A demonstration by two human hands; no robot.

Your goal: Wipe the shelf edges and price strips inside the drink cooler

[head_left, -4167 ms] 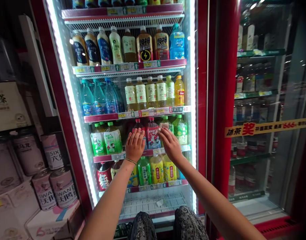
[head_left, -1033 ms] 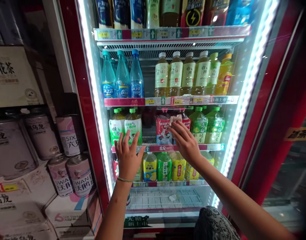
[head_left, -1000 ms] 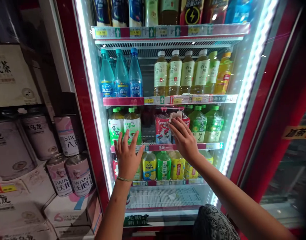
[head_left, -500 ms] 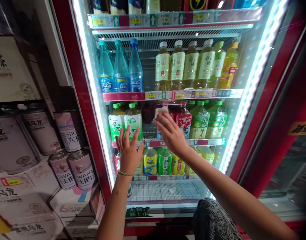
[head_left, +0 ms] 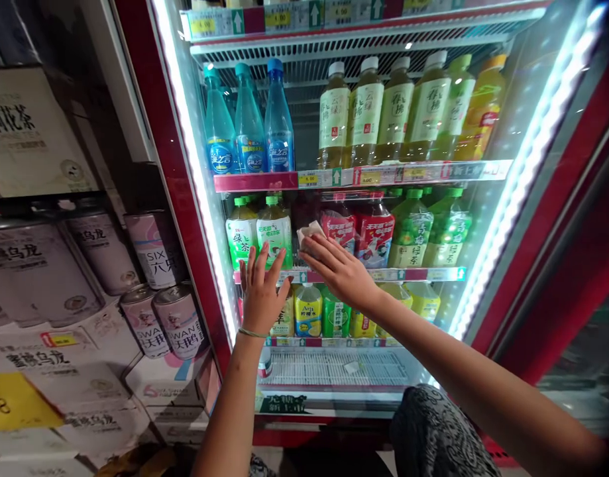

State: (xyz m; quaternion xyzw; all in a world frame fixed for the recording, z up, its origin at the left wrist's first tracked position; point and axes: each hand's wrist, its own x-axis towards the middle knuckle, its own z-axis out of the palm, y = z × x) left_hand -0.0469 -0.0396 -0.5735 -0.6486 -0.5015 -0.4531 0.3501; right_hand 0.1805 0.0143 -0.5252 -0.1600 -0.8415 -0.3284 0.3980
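My right hand presses a crumpled white cloth or tissue under its fingers, against what looks like the glass front of a drinks cooler. Behind the cloth is a gap between green-capped tea bottles and red-labelled bottles. To the left, my left hand holds nothing. Its fingers are spread in front of the green tea bottles and seem to rest on the same glass; whether they touch it is hard to tell. A thin band circles the left wrist.
Lit shelves carry blue bottles, pale-labelled tea bottles and yellow-labelled bottles. Stacked cartons and pink cans stand close on the left. My patterned knee is below my right arm.
My right hand has slid left with the cloth, from in front of a red-labelled bottle to the gap beside it. My left hand stays almost in place. The view has shifted slightly.
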